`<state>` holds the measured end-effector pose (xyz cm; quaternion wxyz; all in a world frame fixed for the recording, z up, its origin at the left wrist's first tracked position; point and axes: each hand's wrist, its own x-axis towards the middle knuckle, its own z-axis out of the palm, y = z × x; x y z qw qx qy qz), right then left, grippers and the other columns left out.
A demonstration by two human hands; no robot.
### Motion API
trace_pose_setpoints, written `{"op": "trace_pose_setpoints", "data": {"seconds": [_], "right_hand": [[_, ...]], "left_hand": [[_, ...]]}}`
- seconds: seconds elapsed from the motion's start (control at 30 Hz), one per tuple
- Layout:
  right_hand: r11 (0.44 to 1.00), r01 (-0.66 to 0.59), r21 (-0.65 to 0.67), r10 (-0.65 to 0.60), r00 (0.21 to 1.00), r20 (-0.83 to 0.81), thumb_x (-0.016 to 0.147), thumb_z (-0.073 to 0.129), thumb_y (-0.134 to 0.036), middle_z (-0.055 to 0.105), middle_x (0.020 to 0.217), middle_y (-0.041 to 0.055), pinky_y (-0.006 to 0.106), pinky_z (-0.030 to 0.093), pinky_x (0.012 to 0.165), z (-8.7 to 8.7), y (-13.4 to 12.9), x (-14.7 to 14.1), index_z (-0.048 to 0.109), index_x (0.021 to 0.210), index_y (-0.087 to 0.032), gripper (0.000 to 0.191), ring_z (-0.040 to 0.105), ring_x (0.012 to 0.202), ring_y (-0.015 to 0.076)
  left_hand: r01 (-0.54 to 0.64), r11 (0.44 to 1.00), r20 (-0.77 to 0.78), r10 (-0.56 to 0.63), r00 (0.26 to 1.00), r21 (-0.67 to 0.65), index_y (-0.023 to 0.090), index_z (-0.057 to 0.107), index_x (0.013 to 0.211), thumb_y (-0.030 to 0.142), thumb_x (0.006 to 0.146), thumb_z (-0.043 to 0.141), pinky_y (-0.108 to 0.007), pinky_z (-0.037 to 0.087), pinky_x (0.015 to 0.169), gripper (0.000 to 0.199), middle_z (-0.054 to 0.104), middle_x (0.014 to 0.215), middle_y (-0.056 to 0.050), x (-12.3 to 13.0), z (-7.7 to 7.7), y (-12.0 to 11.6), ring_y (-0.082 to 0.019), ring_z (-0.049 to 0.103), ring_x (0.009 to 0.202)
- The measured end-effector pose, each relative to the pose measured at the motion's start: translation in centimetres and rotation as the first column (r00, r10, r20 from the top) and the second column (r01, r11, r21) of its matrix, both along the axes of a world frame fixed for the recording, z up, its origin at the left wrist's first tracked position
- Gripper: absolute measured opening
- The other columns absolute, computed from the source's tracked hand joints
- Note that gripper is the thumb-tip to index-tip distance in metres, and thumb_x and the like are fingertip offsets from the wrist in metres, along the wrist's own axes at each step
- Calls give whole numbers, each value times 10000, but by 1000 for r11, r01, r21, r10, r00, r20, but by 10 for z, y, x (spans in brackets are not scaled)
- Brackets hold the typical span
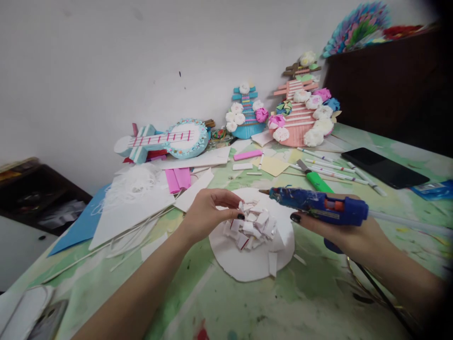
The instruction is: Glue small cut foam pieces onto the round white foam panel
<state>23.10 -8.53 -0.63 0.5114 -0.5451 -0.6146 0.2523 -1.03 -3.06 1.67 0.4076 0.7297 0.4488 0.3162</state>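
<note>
A blue hot glue gun (pixel 318 204) lies in the grip of my right hand (pixel 339 229), its nozzle pointing left over a white round board (pixel 221 257). A clear glue stick (pixel 406 222) sticks out of the gun's back end. Small cut white pieces (pixel 251 229), looking like paper or foam, are heaped in the middle of the board. At the heap's left edge is my left hand (pixel 212 210), thumb and fingers pinched around a small white piece (pixel 241 206). The fingertips partly hide that piece.
Decorated toy-like instruments stand by the wall: a pale blue one (pixel 187 139), a blue one (pixel 246 115) and a pink one (pixel 297 123). A phone (pixel 385 167), a green cutter (pixel 316 180) and several markers (pixel 332 165) lie right. White sheets (pixel 116 212) lie left.
</note>
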Motion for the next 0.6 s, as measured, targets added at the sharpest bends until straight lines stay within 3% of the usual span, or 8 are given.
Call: {"op": "trace_pose_setpoints", "data": {"seconds": [0.07,0.17,0.3,0.47,0.6], "right_hand": [[998,-53,-29,52,998,-30,624,708,-399,464,394,-35,284,490,480,6,1,2,659,671,-197,213,540,473,172],[997,-64,-43,63,998,-20,637,707,-403,428,390,-39,259,443,431,14,1,3,662,658,-185,224,466,426,138],[995,-64,-77,66,997,27,674,680,-404,464,440,-27,238,359,354,16,-1,4,647,650,-181,226,373,378,99],[997,-58,-51,60,998,34,671,678,-407,500,485,-23,243,362,368,16,-2,5,633,623,-188,228,349,387,87],[997,-61,-46,62,998,33,678,677,-391,493,497,-29,249,380,407,17,-2,5,606,588,-187,234,348,395,81]], "left_hand": [[8,992,-161,13,987,129,173,715,864,213,699,689,-272,497,762,172,719,869,-43,2,-4,1,-167,647,802],[71,949,-353,44,935,308,204,707,932,234,746,655,-281,478,737,196,711,880,-43,5,-14,1,-166,626,789],[253,821,-506,50,861,512,187,684,949,243,845,534,-308,460,734,191,667,865,-75,8,-25,0,-179,571,820],[391,686,-594,74,801,613,142,646,964,211,868,486,-338,459,748,199,625,845,-92,9,-31,-2,-189,500,818],[427,633,-618,105,779,646,132,624,989,206,866,490,-337,462,743,196,633,845,-88,9,-33,-2,-188,486,811]]}}
